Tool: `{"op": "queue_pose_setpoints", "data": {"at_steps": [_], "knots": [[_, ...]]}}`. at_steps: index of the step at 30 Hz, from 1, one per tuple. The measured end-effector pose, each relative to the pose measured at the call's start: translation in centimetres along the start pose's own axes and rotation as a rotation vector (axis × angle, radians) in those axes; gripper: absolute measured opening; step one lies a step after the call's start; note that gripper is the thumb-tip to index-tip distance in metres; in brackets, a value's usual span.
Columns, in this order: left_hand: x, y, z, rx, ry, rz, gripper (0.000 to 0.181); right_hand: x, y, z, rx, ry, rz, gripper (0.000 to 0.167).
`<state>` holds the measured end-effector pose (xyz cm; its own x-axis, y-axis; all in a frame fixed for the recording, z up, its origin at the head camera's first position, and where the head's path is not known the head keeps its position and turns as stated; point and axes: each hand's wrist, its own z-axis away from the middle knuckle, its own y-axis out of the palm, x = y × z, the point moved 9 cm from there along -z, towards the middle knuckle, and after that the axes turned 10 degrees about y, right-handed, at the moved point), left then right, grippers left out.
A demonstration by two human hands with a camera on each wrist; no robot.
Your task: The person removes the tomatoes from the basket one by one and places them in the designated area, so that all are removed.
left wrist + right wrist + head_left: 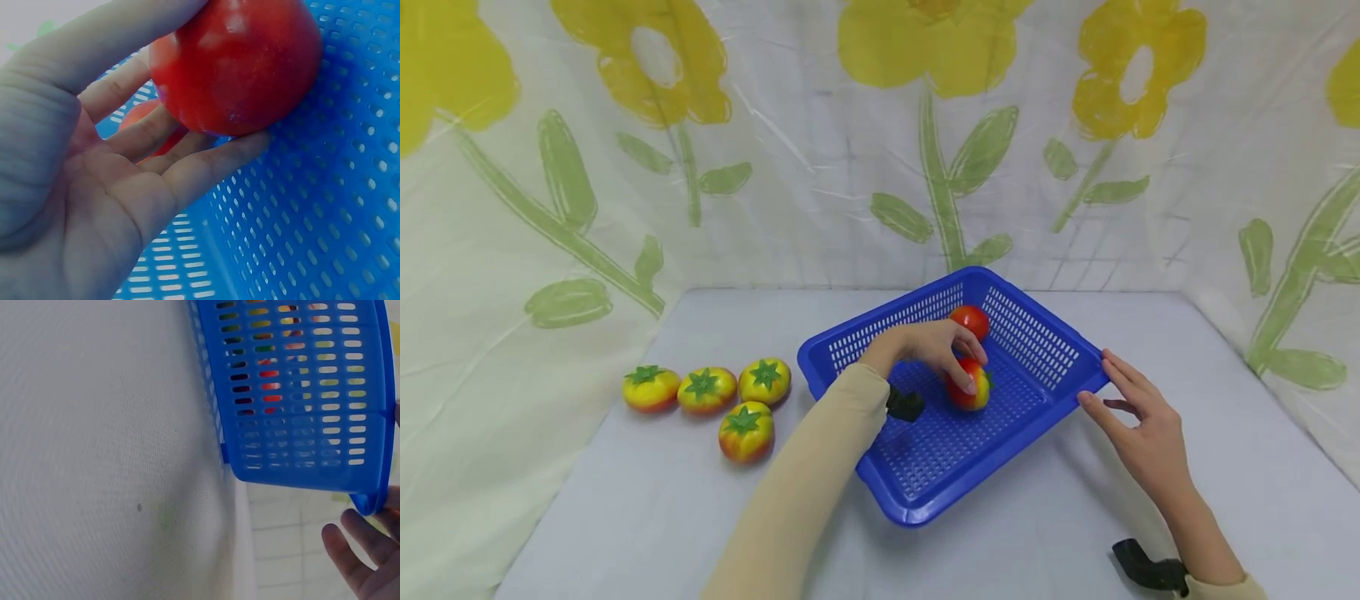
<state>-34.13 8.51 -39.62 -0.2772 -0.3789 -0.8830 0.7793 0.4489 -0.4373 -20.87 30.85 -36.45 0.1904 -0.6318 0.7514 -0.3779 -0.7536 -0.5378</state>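
Observation:
A blue perforated plastic basket [904,510] sits turned at an angle on the table. Inside it, my left hand [934,346] grips a red-and-yellow tomato [970,398] with a green leafy top, thumb on one side and fingers on the other. In the left wrist view that tomato [244,69] shows its smooth red underside, close to the basket's mesh. Behind the hand lies another red tomato [970,320], partly covered by it. My right hand [1146,433] pinches the basket's rim at the right corner; in the right wrist view its fingers [369,540] meet the rim's edge.
Several yellow-and-red tomatoes with green star-shaped tops [707,390] lie on the white table [647,517] left of the basket. A flower-printed curtain [790,208] stands behind the table and along its sides.

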Motion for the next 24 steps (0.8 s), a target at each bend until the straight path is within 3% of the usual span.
{"op": "queue_pose_setpoints", "data": {"at_steps": [7, 14, 24], "knots": [[0.17, -0.02, -0.03, 0.007, -0.011, -0.033, 0.058, -0.01, 0.02, 0.02, -0.008, -0.010, 0.014, 0.063], [0.16, -0.01, -0.07, 0.008, -0.021, -0.088, 0.059, 0.03, -0.13, 0.10, -0.018, -0.013, 0.026, 0.062], [-0.09, -0.26, -0.04, -0.025, -0.006, -0.091, 0.054, 0.10, -0.08, 0.02, -0.021, -0.009, 0.046, 0.063]]}}
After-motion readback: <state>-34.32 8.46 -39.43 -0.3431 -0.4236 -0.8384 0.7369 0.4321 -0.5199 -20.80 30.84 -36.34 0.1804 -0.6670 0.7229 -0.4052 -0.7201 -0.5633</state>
